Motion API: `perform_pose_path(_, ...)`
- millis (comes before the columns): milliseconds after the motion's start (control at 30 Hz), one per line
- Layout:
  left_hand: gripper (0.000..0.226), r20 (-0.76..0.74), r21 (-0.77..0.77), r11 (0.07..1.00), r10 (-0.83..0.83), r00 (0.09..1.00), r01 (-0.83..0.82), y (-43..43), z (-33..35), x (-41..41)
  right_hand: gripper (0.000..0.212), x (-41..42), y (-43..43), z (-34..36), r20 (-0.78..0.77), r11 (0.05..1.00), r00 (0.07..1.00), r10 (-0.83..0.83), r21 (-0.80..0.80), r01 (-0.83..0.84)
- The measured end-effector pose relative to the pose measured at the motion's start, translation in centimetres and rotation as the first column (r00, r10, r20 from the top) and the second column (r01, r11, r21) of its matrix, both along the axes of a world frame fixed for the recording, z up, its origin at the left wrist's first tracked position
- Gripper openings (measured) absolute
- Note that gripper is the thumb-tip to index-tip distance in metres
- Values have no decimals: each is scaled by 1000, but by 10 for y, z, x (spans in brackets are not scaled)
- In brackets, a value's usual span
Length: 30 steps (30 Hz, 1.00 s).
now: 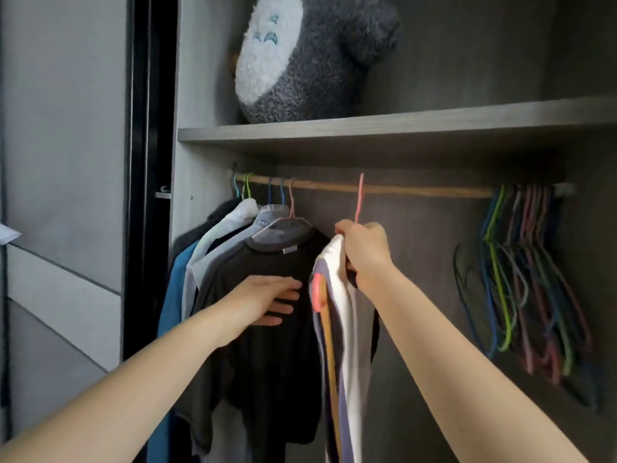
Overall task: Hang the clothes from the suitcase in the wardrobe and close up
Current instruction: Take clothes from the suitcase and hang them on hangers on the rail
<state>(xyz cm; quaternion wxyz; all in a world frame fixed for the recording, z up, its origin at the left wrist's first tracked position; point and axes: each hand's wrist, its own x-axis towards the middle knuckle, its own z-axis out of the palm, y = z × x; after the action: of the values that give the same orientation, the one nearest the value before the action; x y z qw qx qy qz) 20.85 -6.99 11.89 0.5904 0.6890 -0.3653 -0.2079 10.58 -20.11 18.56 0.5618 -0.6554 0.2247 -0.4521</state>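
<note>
The left hand (267,299) and right hand (364,248) are bare, and so are both forearms (450,345).

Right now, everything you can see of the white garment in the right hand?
The white garment looks like soft cloth, with purple and orange bands down its near edge and a pink patch near the top. It hangs limp and edge-on from a pink hanger, whose hook crosses the wooden rod; whether it has caught is unclear. The right hand grips it at the collar. It hangs beside a dark T-shirt, which the left hand presses.
</note>
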Motion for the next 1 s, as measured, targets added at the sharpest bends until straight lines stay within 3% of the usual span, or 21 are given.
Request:
perform_pose_path(67, 26, -99, -96, 992, 69, 993, -79, 0, 14, 2, 21, 19, -10, 2, -26, 994, 999, -44, -102, 41)
perform_pose_path(133, 35, -193, -188, 979, 43, 980, -80, 1, 25, 8, 32, 41, -23, 1, -78, 980, 992, -95, -185, 79)
perform_pose_path(200, 44, -185, -194, 980, 9, 983, -45, 4, 34, 19, 37, 63, -35, 3, -102, 961, 984, -147, -249, 118)
perform_pose_path(300, 33, -60, -187, 980, 53, 997, -63, -1, 45, 35, 31, 98, -51, 16, -90, 948, 980, -176, -284, 144)
perform_pose_path(367, 23, 102, -147, 980, 149, 984, -133, -9, 47, 42, 30, 121, -61, 24, -97, 939, 975, -201, -302, 164)
perform_pose_path(467, 33, 339, -124, 964, 265, 902, -237, -23, 30, 58, 34, 148, -71, 20, -140, 934, 967, -213, -318, 160)
perform_pose_path(733, 31, 316, -263, 869, 487, 814, -418, -32, -15, 102, 40, 203, -87, -17, -268, 926, 953, -142, -377, 32)
perform_pose_path(1000, 37, 410, -230, 820, 571, 712, -525, -20, -22, 113, 42, 238, -87, -15, -275, 925, 960, -54, -375, -55)
